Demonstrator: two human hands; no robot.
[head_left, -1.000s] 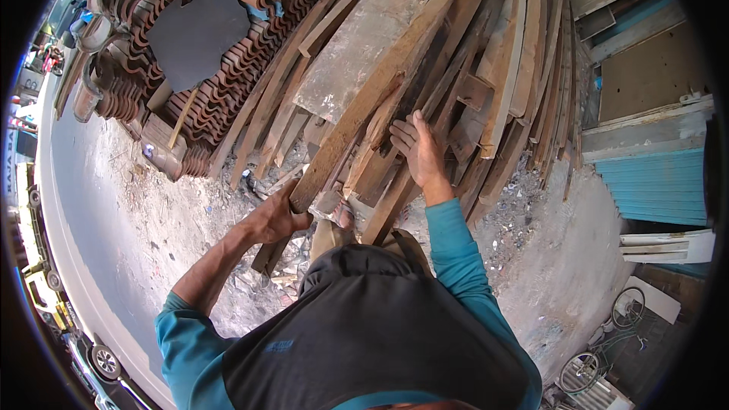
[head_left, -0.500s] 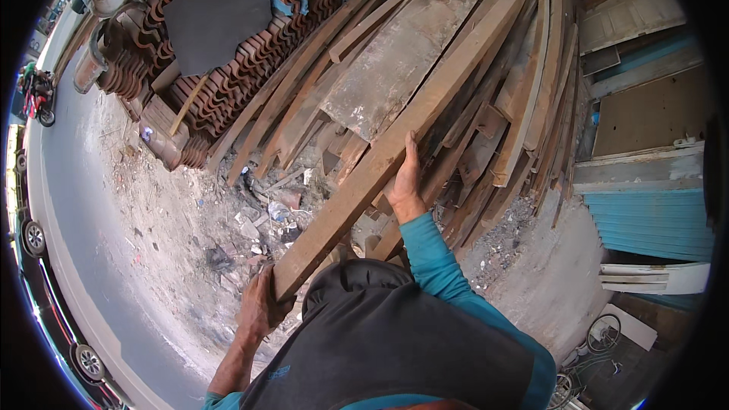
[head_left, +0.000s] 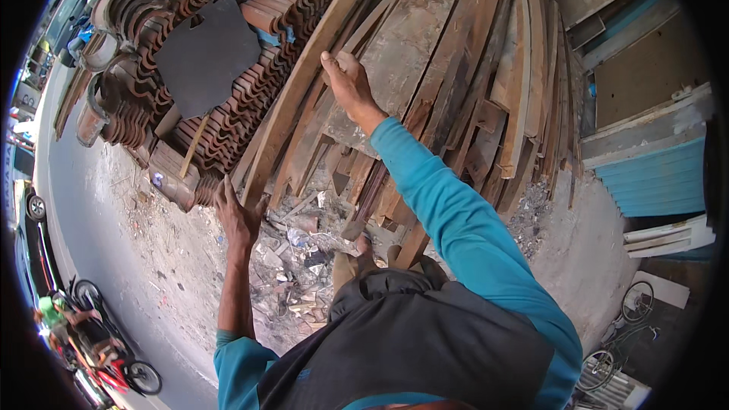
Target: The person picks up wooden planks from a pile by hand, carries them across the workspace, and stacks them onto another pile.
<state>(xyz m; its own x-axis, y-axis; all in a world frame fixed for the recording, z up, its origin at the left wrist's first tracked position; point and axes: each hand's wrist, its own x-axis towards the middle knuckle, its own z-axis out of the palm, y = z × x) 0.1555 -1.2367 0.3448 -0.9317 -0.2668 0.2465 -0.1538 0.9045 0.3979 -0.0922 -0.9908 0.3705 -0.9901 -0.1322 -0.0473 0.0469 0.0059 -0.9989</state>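
A long brown wooden beam point(head_left: 292, 102) slants from near my left hand up toward the far top of the view, beside the stacked roof tiles. My left hand point(head_left: 238, 222) is at its near end, fingers along one side and thumb on the other. Against the beam's right edge, farther up, is my right hand point(head_left: 349, 89), its thumb side touching the wood; some of its fingers are hidden. Under and right of that hand lies a wide, stained grey board point(head_left: 418, 26) on a heap of timber point(head_left: 463, 83).
Curved clay roof tiles point(head_left: 228, 91) stand stacked at the left, with a dark flat sheet point(head_left: 206, 53) on top. Rubble point(head_left: 292, 258) covers the ground by my feet. A red motorcycle point(head_left: 114, 368) with riders is on the road at left. Blue corrugated sheeting point(head_left: 653, 182) stands at right.
Both hands have moved left and away from my body, carrying the beam over from across the grey board to beside the tiles. A motorcycle has appeared at the lower left.
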